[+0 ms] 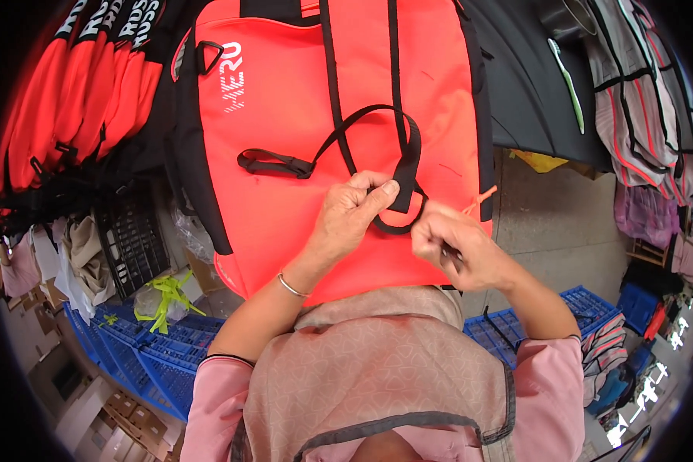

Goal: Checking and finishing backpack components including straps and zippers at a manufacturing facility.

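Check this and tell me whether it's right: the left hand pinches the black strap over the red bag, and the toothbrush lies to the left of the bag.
Not quite: the toothbrush lies to the right of the red bag, as the head view shows. The left hand does pinch the black strap over the bag.

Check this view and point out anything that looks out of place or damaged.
A toothbrush lies on the black surface right of the red bag, an odd item beside bag work. The bag's right half also shows short dark marks, perhaps loose threads; I see no clear tear.
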`<state>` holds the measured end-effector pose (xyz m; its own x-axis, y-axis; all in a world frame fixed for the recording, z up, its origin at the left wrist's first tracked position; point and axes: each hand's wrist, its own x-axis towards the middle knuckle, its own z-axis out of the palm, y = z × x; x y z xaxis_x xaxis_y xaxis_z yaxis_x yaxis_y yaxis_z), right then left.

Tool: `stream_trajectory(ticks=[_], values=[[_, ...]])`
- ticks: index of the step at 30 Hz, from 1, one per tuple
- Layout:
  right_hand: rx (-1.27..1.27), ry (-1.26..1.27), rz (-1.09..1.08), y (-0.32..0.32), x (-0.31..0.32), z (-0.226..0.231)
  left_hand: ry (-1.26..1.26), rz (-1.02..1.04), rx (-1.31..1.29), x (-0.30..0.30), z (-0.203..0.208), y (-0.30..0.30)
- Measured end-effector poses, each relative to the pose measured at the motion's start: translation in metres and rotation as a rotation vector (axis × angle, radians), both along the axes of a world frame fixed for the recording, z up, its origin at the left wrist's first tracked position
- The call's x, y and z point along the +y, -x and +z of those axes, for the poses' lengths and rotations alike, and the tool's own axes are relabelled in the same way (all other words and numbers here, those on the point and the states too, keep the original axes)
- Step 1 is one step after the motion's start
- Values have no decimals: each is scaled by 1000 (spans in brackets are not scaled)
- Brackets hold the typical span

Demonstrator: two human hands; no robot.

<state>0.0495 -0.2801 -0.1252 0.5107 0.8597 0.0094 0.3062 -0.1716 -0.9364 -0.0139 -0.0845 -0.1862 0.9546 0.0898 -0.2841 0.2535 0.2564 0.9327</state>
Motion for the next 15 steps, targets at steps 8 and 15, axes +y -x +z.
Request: stream_trajectory(ticks=[8,15], values=[[-322,-1,-304,11,-13,0,-22,-36,12,0,8,-1],[-239,130,-495,6,-8,13,-120,-32,-119,-1,1,4]])
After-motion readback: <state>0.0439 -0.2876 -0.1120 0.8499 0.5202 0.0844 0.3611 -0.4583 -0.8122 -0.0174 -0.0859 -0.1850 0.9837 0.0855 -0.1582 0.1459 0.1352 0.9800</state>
